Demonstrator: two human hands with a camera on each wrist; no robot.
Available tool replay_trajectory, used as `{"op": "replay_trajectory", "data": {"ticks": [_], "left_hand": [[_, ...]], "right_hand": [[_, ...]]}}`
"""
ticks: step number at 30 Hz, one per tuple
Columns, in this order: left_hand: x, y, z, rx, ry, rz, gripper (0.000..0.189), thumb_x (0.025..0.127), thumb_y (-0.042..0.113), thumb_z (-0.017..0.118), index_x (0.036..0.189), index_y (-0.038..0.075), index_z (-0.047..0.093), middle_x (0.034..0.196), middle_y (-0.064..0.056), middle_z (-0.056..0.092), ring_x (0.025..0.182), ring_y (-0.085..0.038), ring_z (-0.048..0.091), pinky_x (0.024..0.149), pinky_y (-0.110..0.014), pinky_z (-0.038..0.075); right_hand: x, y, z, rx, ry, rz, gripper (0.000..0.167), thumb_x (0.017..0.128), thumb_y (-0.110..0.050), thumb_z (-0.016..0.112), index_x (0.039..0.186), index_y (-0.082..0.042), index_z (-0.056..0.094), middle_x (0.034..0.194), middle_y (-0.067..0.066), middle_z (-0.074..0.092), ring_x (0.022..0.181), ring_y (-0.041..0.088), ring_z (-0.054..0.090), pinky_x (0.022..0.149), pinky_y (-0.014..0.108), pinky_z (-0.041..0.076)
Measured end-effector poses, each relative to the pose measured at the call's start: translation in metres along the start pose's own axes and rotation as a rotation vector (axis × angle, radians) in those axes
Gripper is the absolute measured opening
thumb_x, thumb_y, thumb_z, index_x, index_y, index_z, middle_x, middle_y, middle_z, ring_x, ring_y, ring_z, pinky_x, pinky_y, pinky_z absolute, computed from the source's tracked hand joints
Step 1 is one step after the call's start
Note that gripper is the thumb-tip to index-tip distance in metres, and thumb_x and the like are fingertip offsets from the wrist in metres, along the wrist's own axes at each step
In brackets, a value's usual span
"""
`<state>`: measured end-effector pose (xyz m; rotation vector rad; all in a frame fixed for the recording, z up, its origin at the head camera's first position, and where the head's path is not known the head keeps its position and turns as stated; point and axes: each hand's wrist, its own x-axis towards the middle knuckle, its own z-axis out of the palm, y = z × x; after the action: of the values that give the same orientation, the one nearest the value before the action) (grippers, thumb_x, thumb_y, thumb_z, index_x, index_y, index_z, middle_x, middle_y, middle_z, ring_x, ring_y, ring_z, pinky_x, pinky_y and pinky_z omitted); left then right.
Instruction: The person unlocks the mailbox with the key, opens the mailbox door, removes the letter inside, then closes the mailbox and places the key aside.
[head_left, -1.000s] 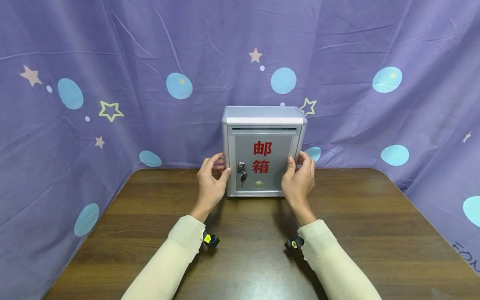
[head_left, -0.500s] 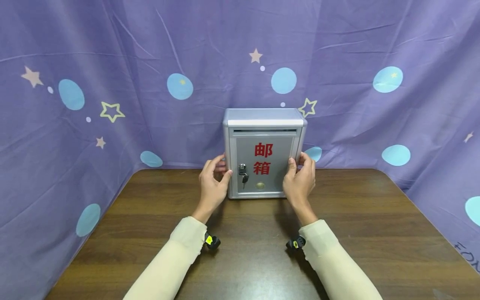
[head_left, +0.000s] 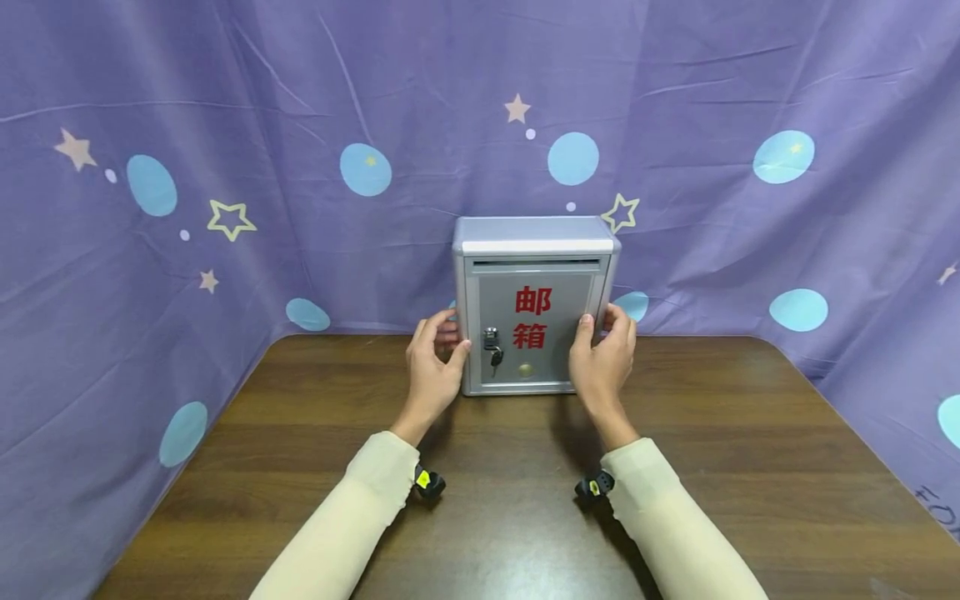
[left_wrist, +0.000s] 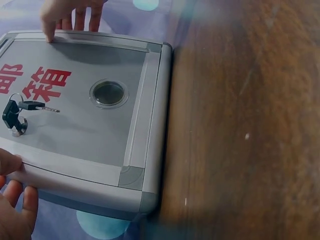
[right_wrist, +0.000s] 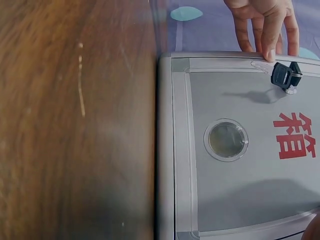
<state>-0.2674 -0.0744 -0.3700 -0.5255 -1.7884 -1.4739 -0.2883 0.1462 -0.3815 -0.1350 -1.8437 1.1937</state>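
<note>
A grey metal mailbox (head_left: pixel 562 292) stands upright at the back of the table, with red characters on its door and a slot near the top. My left hand (head_left: pixel 435 371) holds its left side, the thumb at the front edge. On the opposite side, my right hand (head_left: pixel 602 367) grips the box, thumb on the front and fingers round the side. Keys (left_wrist: pixel 32 106) hang in the lock (head_left: pixel 491 337) at the door's left. A round window (right_wrist: pixel 226 140) sits low on the door. The fingers behind the box's sides are partly hidden.
A brown wooden table (head_left: pixel 510 500) stretches in front of the box. Behind and on both sides hangs a purple curtain (head_left: pixel 420 100) with stars and blue spots. The box stands close to the back curtain.
The mailbox's top now sits slightly lower against the curtain, and the box a little farther right. Both hands keep their hold. The head view has shifted slightly.
</note>
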Motion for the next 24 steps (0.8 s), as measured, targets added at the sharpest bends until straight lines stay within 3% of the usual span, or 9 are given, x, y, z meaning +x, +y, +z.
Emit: {"op": "replay_trajectory", "data": {"ticks": [7, 13, 24], "left_hand": [[-0.001, 0.001, 0.002, -0.001, 0.005, -0.022, 0.047, 0.077, -0.027, 0.068, 0.122, -0.018, 0.058, 0.103, -0.038, 0.055, 0.087, -0.055, 0.061, 0.078, -0.064, 0.057], [-0.001, -0.003, 0.000, -0.012, -0.002, -0.043, 0.048, 0.079, -0.025, 0.069, 0.124, -0.015, 0.059, 0.105, -0.036, 0.057, 0.089, -0.051, 0.062, 0.080, -0.061, 0.058], [0.000, -0.005, -0.001, -0.023, -0.016, -0.043, 0.048, 0.078, -0.025, 0.070, 0.124, -0.014, 0.059, 0.105, -0.035, 0.057, 0.090, -0.050, 0.063, 0.080, -0.059, 0.059]], "right_hand": [[0.004, 0.004, -0.002, 0.066, -0.026, -0.015, 0.036, 0.096, -0.016, 0.064, 0.125, 0.004, 0.058, 0.112, 0.021, 0.057, 0.100, 0.033, 0.056, 0.087, 0.040, 0.047], [0.008, 0.008, -0.005, 0.122, -0.061, -0.018, 0.038, 0.095, -0.015, 0.066, 0.126, 0.005, 0.058, 0.112, 0.021, 0.057, 0.098, 0.028, 0.056, 0.081, 0.033, 0.050], [0.018, 0.005, -0.015, 0.112, -0.135, -0.012, 0.039, 0.093, -0.012, 0.067, 0.127, 0.005, 0.057, 0.108, 0.019, 0.060, 0.095, 0.028, 0.060, 0.077, 0.034, 0.052]]}}
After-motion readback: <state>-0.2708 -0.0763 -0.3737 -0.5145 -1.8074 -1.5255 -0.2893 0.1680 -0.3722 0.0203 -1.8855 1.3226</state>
